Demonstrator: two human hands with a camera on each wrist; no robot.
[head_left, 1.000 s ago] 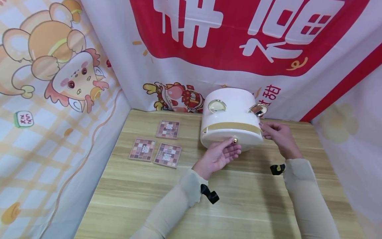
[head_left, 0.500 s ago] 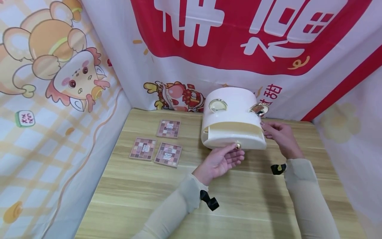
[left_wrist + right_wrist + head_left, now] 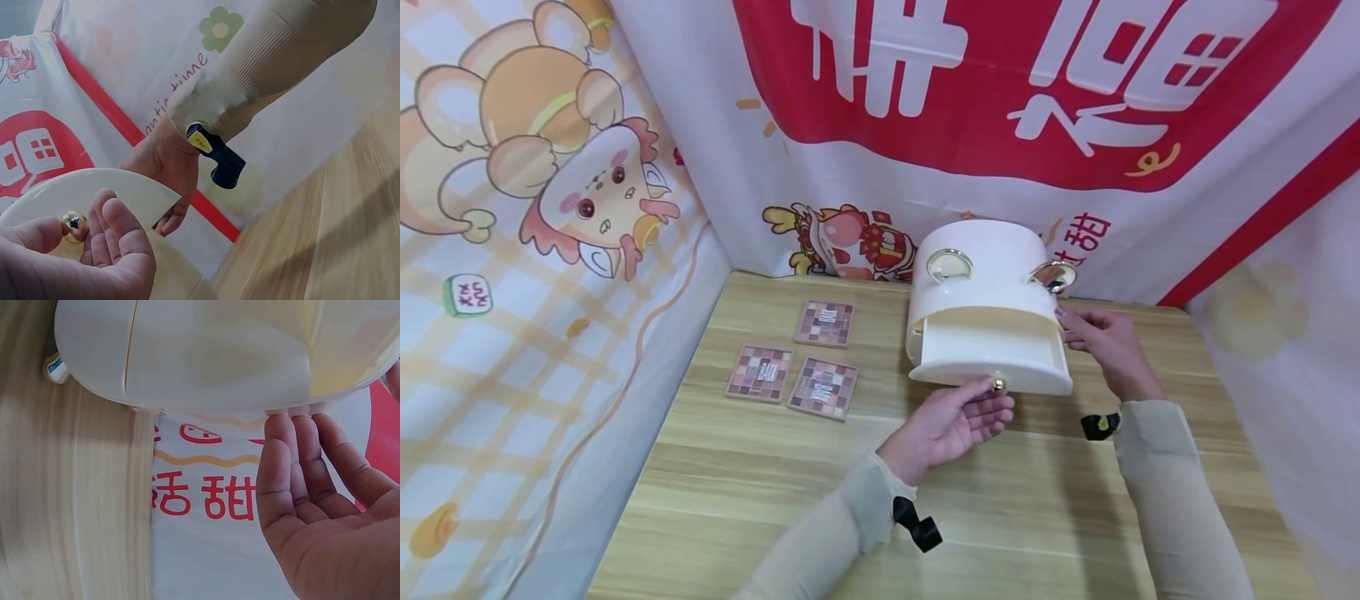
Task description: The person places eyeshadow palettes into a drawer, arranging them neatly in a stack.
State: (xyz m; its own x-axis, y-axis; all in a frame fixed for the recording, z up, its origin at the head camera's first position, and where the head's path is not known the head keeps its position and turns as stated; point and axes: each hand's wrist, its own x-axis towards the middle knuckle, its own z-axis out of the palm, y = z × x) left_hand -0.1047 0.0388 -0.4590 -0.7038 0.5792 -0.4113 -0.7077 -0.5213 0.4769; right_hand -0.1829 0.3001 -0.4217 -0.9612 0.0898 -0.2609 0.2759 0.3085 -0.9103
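A white rounded storage box (image 3: 985, 275) stands at the back of the wooden table, with two gold-rimmed round pieces on its upper part. Its white front drawer (image 3: 992, 379) is pulled out, and the visible interior is bare white. My left hand (image 3: 951, 423) pinches the small gold knob (image 3: 75, 226) on the drawer front between thumb and fingers. On the right side of the box, my right hand (image 3: 1105, 346) rests its fingertips against the white wall; the right wrist view shows those fingers (image 3: 306, 462) nearly straight, tips at the wall's edge.
Left of the box lie three square makeup palettes (image 3: 824, 323) with checkered covers. Behind the table hangs a red and white printed cloth (image 3: 1037, 92). Another patterned cloth (image 3: 625, 333) borders the left side, and a pale one (image 3: 1285, 333) the right.
The drawer has slid out toward me, from a narrow gap to well out, with my left hand moving along on its knob. My right hand has stayed at the box's side.
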